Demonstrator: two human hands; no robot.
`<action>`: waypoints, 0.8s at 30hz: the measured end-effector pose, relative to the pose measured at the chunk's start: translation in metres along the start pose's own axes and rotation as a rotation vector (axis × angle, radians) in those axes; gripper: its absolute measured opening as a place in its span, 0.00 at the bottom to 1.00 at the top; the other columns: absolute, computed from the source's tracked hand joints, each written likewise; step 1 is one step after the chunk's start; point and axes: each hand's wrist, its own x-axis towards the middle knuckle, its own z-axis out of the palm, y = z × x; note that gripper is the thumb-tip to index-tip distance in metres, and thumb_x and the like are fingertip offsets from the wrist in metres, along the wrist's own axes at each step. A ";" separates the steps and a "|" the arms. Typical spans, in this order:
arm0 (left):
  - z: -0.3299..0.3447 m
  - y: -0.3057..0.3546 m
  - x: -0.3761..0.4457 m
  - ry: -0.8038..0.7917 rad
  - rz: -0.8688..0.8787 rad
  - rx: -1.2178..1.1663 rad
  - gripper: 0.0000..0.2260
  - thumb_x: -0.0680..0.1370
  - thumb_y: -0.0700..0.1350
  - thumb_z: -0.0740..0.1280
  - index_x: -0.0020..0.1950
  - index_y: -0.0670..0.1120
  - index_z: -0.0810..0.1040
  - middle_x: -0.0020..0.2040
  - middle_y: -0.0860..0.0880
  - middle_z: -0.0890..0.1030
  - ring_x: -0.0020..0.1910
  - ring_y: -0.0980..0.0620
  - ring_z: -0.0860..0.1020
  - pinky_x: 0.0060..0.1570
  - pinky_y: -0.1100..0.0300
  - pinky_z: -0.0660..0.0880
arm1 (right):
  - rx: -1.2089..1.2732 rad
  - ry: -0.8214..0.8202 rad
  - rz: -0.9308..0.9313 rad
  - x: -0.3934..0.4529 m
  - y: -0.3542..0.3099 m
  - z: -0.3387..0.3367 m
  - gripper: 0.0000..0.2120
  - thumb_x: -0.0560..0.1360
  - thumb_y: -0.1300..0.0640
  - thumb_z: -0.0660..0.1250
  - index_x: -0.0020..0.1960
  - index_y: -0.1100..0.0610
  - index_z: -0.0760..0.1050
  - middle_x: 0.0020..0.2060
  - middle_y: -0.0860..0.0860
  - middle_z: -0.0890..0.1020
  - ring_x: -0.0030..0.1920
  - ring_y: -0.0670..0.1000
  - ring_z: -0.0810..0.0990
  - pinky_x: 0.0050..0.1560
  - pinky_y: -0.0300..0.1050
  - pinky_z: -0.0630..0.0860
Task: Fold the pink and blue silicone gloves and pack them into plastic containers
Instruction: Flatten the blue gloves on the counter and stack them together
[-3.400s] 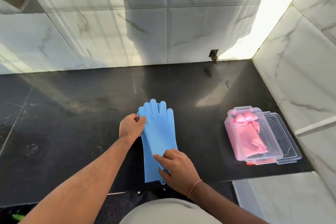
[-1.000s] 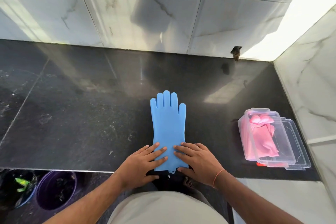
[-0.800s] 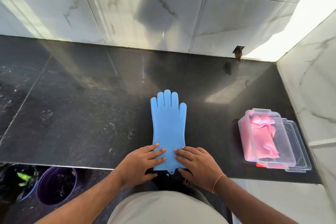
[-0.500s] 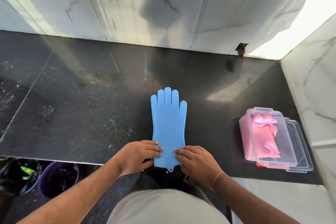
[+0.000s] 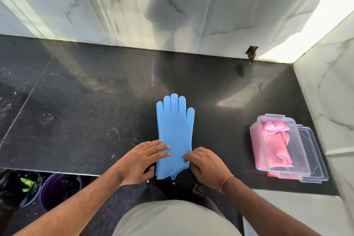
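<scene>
Blue silicone gloves (image 5: 175, 132) lie stacked flat: soft, floppy, grippy. Left hand (image 5: 140, 159) presses flat, fingers extended; right hand (image 5: 206, 165) pinches near-right cuff corner. Best hold: cuff edge.

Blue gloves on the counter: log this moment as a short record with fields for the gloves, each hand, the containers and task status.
blue gloves: stacked flat on the black counter, fingers pointing to the wall, cuff at the near edge
left hand: fingers flat on the cuff end, thumb at its left edge
right hand: pinching the cuff's right corner
container: clear plastic, pink gloves inside, at right by the side wall
task status: pink packed; blue not yet folded
</scene>
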 end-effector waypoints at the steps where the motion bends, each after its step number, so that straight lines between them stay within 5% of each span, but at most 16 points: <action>1: -0.001 0.000 0.003 0.016 -0.019 0.009 0.28 0.81 0.48 0.65 0.82 0.60 0.70 0.86 0.60 0.64 0.88 0.55 0.54 0.85 0.48 0.57 | 0.025 0.004 0.027 0.000 -0.001 -0.002 0.15 0.79 0.56 0.61 0.58 0.53 0.85 0.52 0.47 0.89 0.54 0.54 0.84 0.55 0.51 0.82; 6: -0.003 0.005 0.017 0.035 0.005 -0.005 0.25 0.82 0.48 0.67 0.80 0.60 0.72 0.86 0.60 0.64 0.88 0.53 0.53 0.84 0.42 0.61 | 0.169 0.106 0.157 -0.006 -0.002 -0.011 0.14 0.77 0.54 0.64 0.57 0.48 0.85 0.51 0.41 0.87 0.54 0.44 0.82 0.58 0.46 0.80; 11: 0.002 0.012 0.011 -0.081 0.035 -0.079 0.34 0.77 0.53 0.70 0.83 0.62 0.68 0.86 0.65 0.59 0.88 0.58 0.47 0.86 0.49 0.49 | 0.346 0.226 0.263 -0.015 -0.006 -0.014 0.12 0.76 0.62 0.71 0.54 0.49 0.84 0.47 0.40 0.86 0.47 0.47 0.84 0.51 0.51 0.82; 14: 0.005 0.024 0.014 -0.005 0.033 -0.159 0.28 0.79 0.60 0.72 0.78 0.57 0.76 0.83 0.62 0.69 0.86 0.58 0.59 0.85 0.56 0.53 | 0.430 0.239 0.291 -0.018 -0.006 -0.013 0.09 0.77 0.63 0.73 0.52 0.50 0.83 0.46 0.41 0.87 0.44 0.49 0.85 0.47 0.53 0.83; 17: 0.007 0.039 0.025 0.187 0.002 -0.341 0.06 0.82 0.53 0.73 0.56 0.53 0.85 0.56 0.59 0.86 0.59 0.54 0.84 0.68 0.59 0.77 | 0.471 0.230 0.339 -0.015 -0.008 -0.011 0.09 0.79 0.62 0.74 0.54 0.49 0.83 0.43 0.42 0.85 0.39 0.48 0.82 0.42 0.50 0.82; 19: 0.005 0.045 0.033 0.246 -0.247 -0.439 0.09 0.82 0.57 0.69 0.43 0.57 0.78 0.40 0.60 0.80 0.39 0.59 0.78 0.44 0.59 0.78 | 0.494 0.264 0.360 -0.006 -0.006 -0.010 0.07 0.80 0.61 0.73 0.54 0.50 0.83 0.38 0.42 0.83 0.36 0.48 0.79 0.38 0.44 0.78; 21: 0.001 0.041 0.043 0.297 -0.464 -0.487 0.17 0.81 0.63 0.67 0.42 0.51 0.77 0.36 0.54 0.80 0.33 0.57 0.72 0.37 0.52 0.76 | 0.493 0.317 0.387 0.008 -0.003 -0.009 0.04 0.82 0.59 0.72 0.54 0.51 0.82 0.36 0.40 0.81 0.33 0.46 0.77 0.36 0.37 0.73; 24: -0.010 0.034 0.064 0.368 -0.635 -0.645 0.17 0.76 0.67 0.71 0.48 0.55 0.85 0.40 0.56 0.86 0.35 0.60 0.80 0.37 0.55 0.80 | 0.489 0.366 0.493 0.032 0.009 -0.007 0.03 0.82 0.57 0.69 0.54 0.49 0.79 0.38 0.37 0.81 0.30 0.44 0.74 0.35 0.33 0.69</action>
